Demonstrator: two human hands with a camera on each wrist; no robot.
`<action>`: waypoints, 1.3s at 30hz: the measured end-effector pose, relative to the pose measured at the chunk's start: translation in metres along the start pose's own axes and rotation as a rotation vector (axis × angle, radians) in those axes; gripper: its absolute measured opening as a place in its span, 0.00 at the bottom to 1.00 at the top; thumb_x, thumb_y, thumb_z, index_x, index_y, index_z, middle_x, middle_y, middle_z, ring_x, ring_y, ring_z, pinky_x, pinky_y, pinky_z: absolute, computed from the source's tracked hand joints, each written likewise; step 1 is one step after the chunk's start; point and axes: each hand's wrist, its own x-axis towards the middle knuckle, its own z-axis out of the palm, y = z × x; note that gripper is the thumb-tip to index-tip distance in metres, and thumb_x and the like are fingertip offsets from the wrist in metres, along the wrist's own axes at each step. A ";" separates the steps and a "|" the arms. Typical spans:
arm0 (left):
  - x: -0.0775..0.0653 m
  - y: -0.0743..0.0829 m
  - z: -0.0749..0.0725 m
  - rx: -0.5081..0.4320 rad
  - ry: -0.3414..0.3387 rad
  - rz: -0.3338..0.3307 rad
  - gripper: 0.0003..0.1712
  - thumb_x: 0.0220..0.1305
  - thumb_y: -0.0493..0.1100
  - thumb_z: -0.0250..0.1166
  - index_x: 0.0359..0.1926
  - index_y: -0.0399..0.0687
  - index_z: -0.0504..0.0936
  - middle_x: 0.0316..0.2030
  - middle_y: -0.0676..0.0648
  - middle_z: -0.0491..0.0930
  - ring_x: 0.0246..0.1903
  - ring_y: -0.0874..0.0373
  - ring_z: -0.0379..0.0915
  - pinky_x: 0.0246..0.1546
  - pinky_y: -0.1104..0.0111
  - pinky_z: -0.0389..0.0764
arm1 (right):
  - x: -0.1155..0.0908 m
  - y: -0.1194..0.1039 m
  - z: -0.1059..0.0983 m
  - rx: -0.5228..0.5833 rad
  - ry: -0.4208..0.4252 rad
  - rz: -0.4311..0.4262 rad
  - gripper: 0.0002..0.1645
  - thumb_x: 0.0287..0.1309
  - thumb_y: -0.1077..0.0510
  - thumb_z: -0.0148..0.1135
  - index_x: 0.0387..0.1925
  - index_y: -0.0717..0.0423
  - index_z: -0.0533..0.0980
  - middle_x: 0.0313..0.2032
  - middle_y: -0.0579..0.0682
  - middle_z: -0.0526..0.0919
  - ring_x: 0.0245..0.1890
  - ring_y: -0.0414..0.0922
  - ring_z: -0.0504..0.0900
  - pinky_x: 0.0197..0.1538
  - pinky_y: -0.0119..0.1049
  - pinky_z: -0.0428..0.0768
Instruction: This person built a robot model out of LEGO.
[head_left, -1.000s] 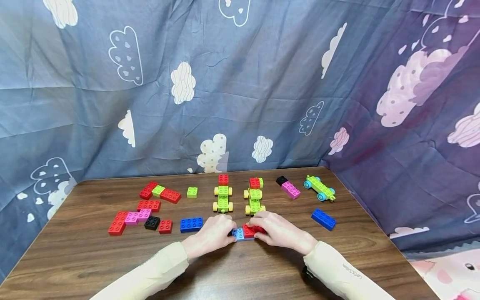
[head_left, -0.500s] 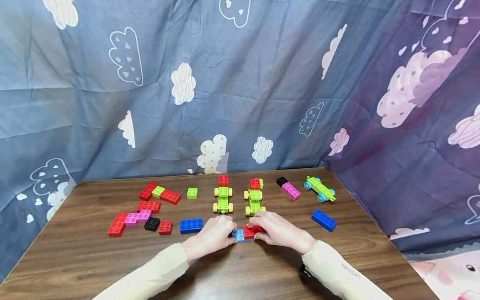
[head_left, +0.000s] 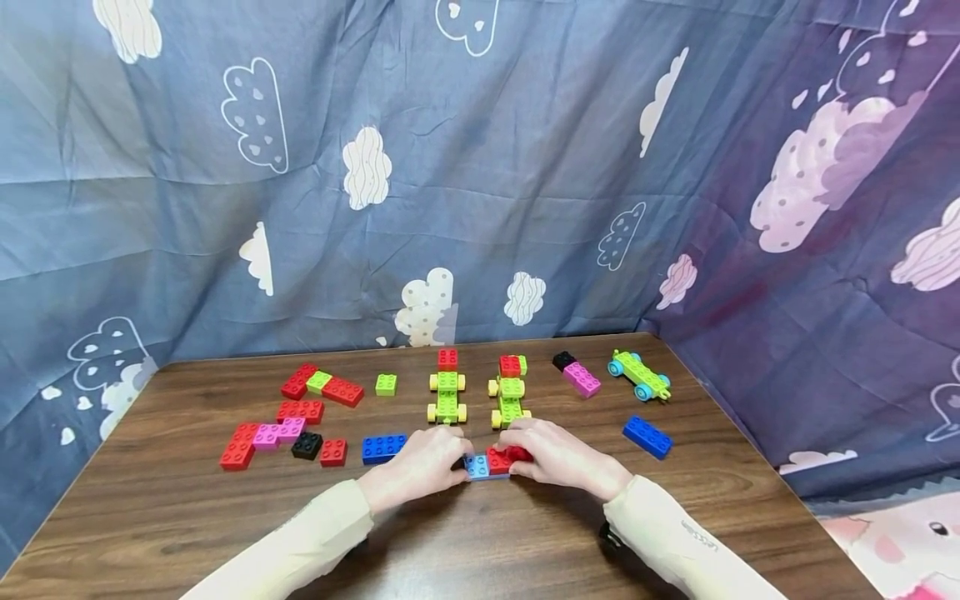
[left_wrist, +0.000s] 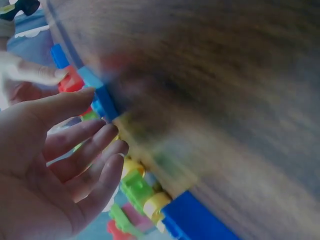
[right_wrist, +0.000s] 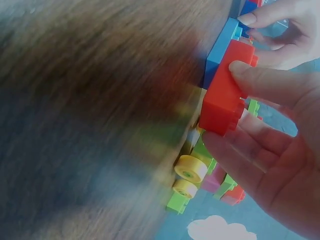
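A light blue brick point(head_left: 477, 467) lies on the table in front of the person, with a red brick point(head_left: 498, 461) over its right part. In the right wrist view the red brick point(right_wrist: 227, 87) juts out past the end of the light blue brick point(right_wrist: 218, 54). My left hand point(head_left: 426, 460) pinches the left end of the light blue brick between thumb and fingers. The right hand point(head_left: 558, 454) grips the red brick, its thumb on the near side and its fingers on the far side. Part of the red brick is hidden under that hand.
Two green cars with yellow wheels point(head_left: 447, 400) stand just behind the hands. A blue brick point(head_left: 383, 448) lies left, another blue brick point(head_left: 647, 437) right. Red, pink, black and green bricks spread left; a green car with blue wheels point(head_left: 637, 375) stands far right. A cloud-patterned curtain point(head_left: 315, 208) hangs behind.
Both hands keep their grip on the bricks with almost no movement. The whole head view shifts very slightly.
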 end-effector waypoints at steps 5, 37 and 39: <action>-0.004 -0.017 -0.016 -0.030 0.061 -0.036 0.11 0.56 0.49 0.74 0.38 0.50 0.87 0.36 0.52 0.86 0.36 0.58 0.82 0.31 0.64 0.83 | -0.002 0.001 0.001 -0.007 -0.004 0.014 0.15 0.55 0.56 0.73 0.44 0.52 0.81 0.40 0.46 0.83 0.39 0.40 0.81 0.45 0.34 0.82; -0.047 -0.143 -0.034 0.049 0.095 -0.170 0.09 0.51 0.30 0.71 0.37 0.34 0.87 0.31 0.40 0.82 0.33 0.46 0.80 0.39 0.57 0.83 | -0.004 -0.003 0.001 -0.017 0.000 0.035 0.15 0.55 0.55 0.72 0.45 0.51 0.81 0.42 0.46 0.83 0.41 0.39 0.80 0.47 0.35 0.82; -0.046 -0.142 -0.033 0.031 0.078 -0.192 0.11 0.52 0.31 0.72 0.39 0.35 0.88 0.31 0.41 0.81 0.33 0.48 0.78 0.40 0.58 0.82 | -0.004 -0.003 0.001 -0.026 0.007 0.030 0.15 0.55 0.55 0.72 0.45 0.51 0.81 0.42 0.45 0.83 0.41 0.39 0.79 0.47 0.35 0.82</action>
